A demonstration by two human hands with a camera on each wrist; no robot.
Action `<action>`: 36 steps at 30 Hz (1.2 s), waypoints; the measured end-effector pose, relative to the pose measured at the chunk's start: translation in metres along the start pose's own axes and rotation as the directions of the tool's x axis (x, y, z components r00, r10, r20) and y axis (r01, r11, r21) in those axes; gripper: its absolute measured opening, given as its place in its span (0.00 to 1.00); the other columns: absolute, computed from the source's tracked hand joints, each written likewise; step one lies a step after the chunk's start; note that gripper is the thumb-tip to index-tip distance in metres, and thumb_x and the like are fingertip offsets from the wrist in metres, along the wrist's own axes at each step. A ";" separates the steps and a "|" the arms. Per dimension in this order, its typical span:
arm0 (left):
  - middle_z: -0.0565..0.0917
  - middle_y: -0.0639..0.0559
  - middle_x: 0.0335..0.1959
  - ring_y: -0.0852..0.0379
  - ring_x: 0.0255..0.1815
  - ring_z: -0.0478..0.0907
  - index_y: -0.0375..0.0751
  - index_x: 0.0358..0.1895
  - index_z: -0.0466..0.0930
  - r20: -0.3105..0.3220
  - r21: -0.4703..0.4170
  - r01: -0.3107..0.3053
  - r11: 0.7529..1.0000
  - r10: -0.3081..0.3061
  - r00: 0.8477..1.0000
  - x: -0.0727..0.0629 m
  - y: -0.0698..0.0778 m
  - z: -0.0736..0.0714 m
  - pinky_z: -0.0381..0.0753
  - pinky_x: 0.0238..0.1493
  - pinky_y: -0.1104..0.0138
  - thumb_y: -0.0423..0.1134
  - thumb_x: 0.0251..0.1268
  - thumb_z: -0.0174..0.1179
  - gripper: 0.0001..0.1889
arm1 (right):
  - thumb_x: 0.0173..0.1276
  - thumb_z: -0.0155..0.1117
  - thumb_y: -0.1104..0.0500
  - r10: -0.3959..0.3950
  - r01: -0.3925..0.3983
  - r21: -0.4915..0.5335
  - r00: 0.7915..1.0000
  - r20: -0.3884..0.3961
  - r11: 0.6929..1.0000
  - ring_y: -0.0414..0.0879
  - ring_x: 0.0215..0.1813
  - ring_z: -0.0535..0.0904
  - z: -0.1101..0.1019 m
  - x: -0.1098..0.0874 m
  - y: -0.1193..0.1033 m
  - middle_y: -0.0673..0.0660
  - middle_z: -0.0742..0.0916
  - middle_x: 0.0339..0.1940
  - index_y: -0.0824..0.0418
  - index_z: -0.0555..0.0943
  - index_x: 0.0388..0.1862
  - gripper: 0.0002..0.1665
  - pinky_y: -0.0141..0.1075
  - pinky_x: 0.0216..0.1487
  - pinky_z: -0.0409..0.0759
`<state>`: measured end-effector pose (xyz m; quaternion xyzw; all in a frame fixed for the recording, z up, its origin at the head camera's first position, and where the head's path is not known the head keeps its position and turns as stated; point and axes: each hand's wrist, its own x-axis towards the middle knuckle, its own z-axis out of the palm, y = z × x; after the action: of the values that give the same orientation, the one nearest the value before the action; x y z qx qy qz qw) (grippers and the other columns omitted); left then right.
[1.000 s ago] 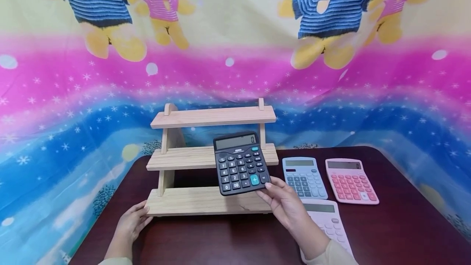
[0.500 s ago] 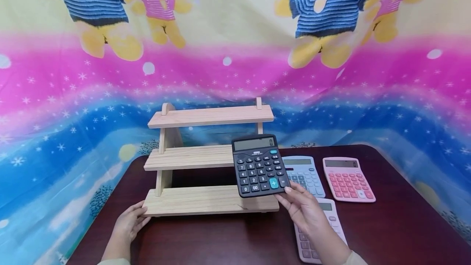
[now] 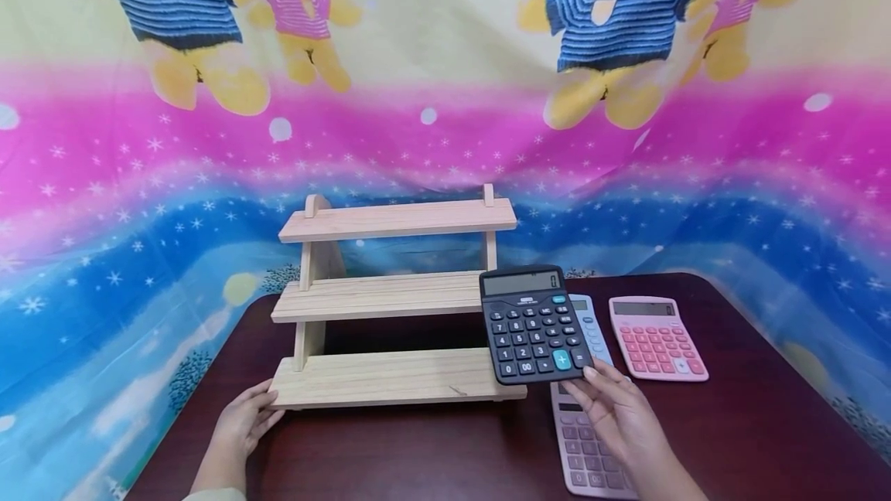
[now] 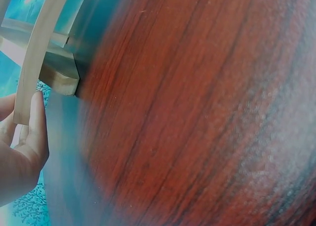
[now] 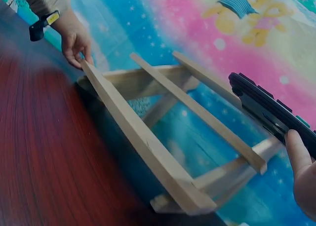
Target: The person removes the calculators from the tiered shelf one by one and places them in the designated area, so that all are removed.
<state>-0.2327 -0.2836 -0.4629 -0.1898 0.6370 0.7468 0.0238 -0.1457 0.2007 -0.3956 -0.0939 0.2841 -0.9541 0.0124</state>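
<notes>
My right hand (image 3: 623, 416) pinches a black calculator (image 3: 534, 323) by its lower right corner, its keys and screen facing me. It hangs in the air before the right end of a three-tier wooden display shelf (image 3: 397, 377), overlapping that end in the head view. On the right wrist view the calculator (image 5: 261, 105) shows edge-on, apart from the shelf boards. My left hand (image 3: 240, 424) grips the left front corner of the lowest board. Thumb and fingers of that hand (image 4: 29, 147) lie on either side of the board (image 4: 37, 63) in the left wrist view.
A pink calculator (image 3: 657, 339) lies on the dark wood table (image 3: 752, 424) at the right. A light blue calculator (image 3: 592, 335) is partly hidden behind the black one. Nearer, a pale pink calculator (image 3: 585, 458) lies partly under my right forearm. A patterned cloth (image 3: 431, 145) hangs behind.
My right hand has carried the black calculator to the right and slightly down, from before the shelf's middle towards the light blue calculator. The left hand keeps its grip on the board.
</notes>
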 end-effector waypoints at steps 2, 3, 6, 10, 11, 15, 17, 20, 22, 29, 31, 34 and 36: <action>0.76 0.51 0.29 0.64 0.27 0.76 0.27 0.64 0.46 -0.001 0.003 0.004 1.000 -0.004 1.000 0.000 0.001 0.000 0.77 0.36 0.67 0.28 0.58 0.50 0.32 | 0.66 0.36 0.74 -0.003 0.003 0.025 1.000 -0.009 1.000 0.50 0.47 0.75 -0.005 -0.005 -0.003 0.61 0.80 0.43 0.69 0.78 0.40 0.20 0.41 0.51 0.68; 0.76 0.50 0.29 0.64 0.27 0.76 0.26 0.64 0.46 0.004 0.005 0.005 1.000 -0.005 1.000 0.000 0.001 0.000 0.77 0.36 0.67 0.28 0.58 0.51 0.32 | 0.66 0.36 0.74 -0.004 0.004 0.031 1.000 -0.007 1.000 0.51 0.48 0.74 -0.008 -0.007 -0.005 0.62 0.80 0.44 0.69 0.78 0.41 0.19 0.41 0.51 0.68; 0.76 0.50 0.29 0.63 0.27 0.76 0.26 0.64 0.46 0.005 0.002 0.013 1.000 -0.013 1.000 0.000 0.002 0.000 0.77 0.36 0.66 0.28 0.58 0.51 0.32 | 0.67 0.36 0.73 -0.007 0.008 0.049 1.000 -0.019 0.999 0.51 0.48 0.74 -0.015 -0.013 -0.009 0.62 0.80 0.43 0.69 0.78 0.41 0.19 0.41 0.51 0.68; 0.76 0.51 0.27 0.62 0.27 0.76 0.26 0.64 0.46 0.014 -0.013 0.018 1.000 -0.018 1.000 -0.002 0.003 -0.002 0.77 0.36 0.66 0.28 0.57 0.52 0.33 | 0.68 0.32 0.72 -0.021 0.019 0.075 0.999 0.038 0.997 0.52 0.49 0.73 -0.026 -0.019 -0.014 0.63 0.79 0.45 0.70 0.76 0.45 0.21 0.41 0.51 0.68; 0.76 0.52 0.27 0.62 0.27 0.76 0.26 0.64 0.45 0.018 -0.019 0.018 1.000 -0.018 1.000 -0.002 0.003 -0.002 0.77 0.36 0.66 0.28 0.57 0.53 0.34 | 0.68 0.32 0.72 -0.028 0.024 0.077 0.998 0.050 0.997 0.52 0.49 0.73 -0.029 -0.021 -0.015 0.63 0.79 0.46 0.70 0.76 0.45 0.21 0.41 0.51 0.68; 0.76 0.52 0.27 0.61 0.28 0.76 0.26 0.64 0.45 0.023 -0.027 0.016 0.999 -0.015 1.000 0.000 0.001 -0.005 0.77 0.36 0.66 0.28 0.56 0.54 0.35 | 0.69 0.31 0.72 -0.052 0.050 0.050 0.998 0.044 0.997 0.52 0.49 0.73 -0.040 -0.026 -0.021 0.61 0.79 0.46 0.70 0.76 0.45 0.22 0.42 0.50 0.70; 0.76 0.51 0.27 0.61 0.28 0.77 0.26 0.64 0.45 0.015 -0.026 0.014 1.000 -0.014 1.000 0.001 0.000 -0.007 0.77 0.36 0.66 0.29 0.56 0.54 0.35 | 0.69 0.32 0.72 -0.059 0.057 0.049 0.998 0.025 0.997 0.52 0.49 0.74 -0.046 -0.029 -0.024 0.61 0.79 0.45 0.70 0.77 0.44 0.22 0.42 0.49 0.70; 0.76 0.52 0.27 0.62 0.28 0.77 0.27 0.64 0.46 -0.003 -0.009 0.012 1.000 -0.012 1.000 0.004 -0.003 -0.009 0.77 0.37 0.66 0.29 0.56 0.54 0.34 | 0.69 0.30 0.72 -0.060 0.059 0.090 0.998 0.011 0.994 0.52 0.48 0.74 -0.057 -0.033 -0.028 0.61 0.80 0.45 0.71 0.77 0.44 0.23 0.42 0.49 0.71; 0.75 0.53 0.26 0.62 0.28 0.76 0.27 0.64 0.47 -0.015 -0.002 0.012 1.000 -0.013 1.000 0.005 -0.004 -0.010 0.77 0.37 0.66 0.30 0.57 0.54 0.34 | 0.69 0.29 0.72 -0.061 0.059 0.129 0.998 0.016 0.990 0.53 0.48 0.74 -0.064 -0.036 -0.031 0.62 0.80 0.45 0.71 0.76 0.45 0.24 0.43 0.49 0.70; 0.75 0.53 0.27 0.62 0.28 0.77 0.27 0.64 0.46 0.008 -0.022 0.001 1.000 0.000 1.000 0.005 -0.003 -0.012 0.77 0.37 0.66 0.30 0.56 0.55 0.35 | 0.69 0.28 0.71 -0.073 0.076 0.202 0.997 -0.023 0.976 0.55 0.48 0.74 -0.090 -0.047 -0.044 0.65 0.79 0.44 0.72 0.76 0.45 0.24 0.44 0.50 0.70; 0.75 0.53 0.27 0.62 0.28 0.77 0.27 0.64 0.46 0.016 -0.026 -0.001 1.000 0.001 1.000 0.005 -0.003 -0.012 0.77 0.37 0.66 0.30 0.56 0.55 0.36 | 0.69 0.31 0.71 -0.069 0.078 0.168 0.996 -0.058 0.983 0.54 0.48 0.74 -0.101 -0.049 -0.050 0.63 0.80 0.44 0.70 0.77 0.45 0.22 0.43 0.49 0.70; 0.75 0.53 0.27 0.62 0.29 0.76 0.27 0.64 0.45 0.023 -0.034 0.001 0.999 0.000 1.000 0.005 -0.003 -0.012 0.77 0.37 0.66 0.31 0.55 0.57 0.36 | 0.69 0.35 0.69 -0.058 0.064 0.036 0.989 -0.136 0.997 0.50 0.48 0.74 -0.123 -0.054 -0.060 0.58 0.81 0.44 0.65 0.78 0.44 0.20 0.41 0.50 0.70; 0.75 0.53 0.27 0.62 0.29 0.76 0.28 0.64 0.46 0.016 -0.035 0.006 0.999 -0.005 1.000 0.006 -0.004 -0.012 0.77 0.37 0.66 0.31 0.54 0.57 0.37 | 0.68 0.40 0.67 -0.048 0.042 -0.032 0.976 -0.214 0.999 0.47 0.47 0.75 -0.133 -0.059 -0.066 0.55 0.81 0.42 0.61 0.79 0.42 0.17 0.40 0.51 0.69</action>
<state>-0.2343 -0.2959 -0.4700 -0.1858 0.6232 0.7592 0.0277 -0.1109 0.3326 -0.4784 0.0033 0.2945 -0.9547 -0.0413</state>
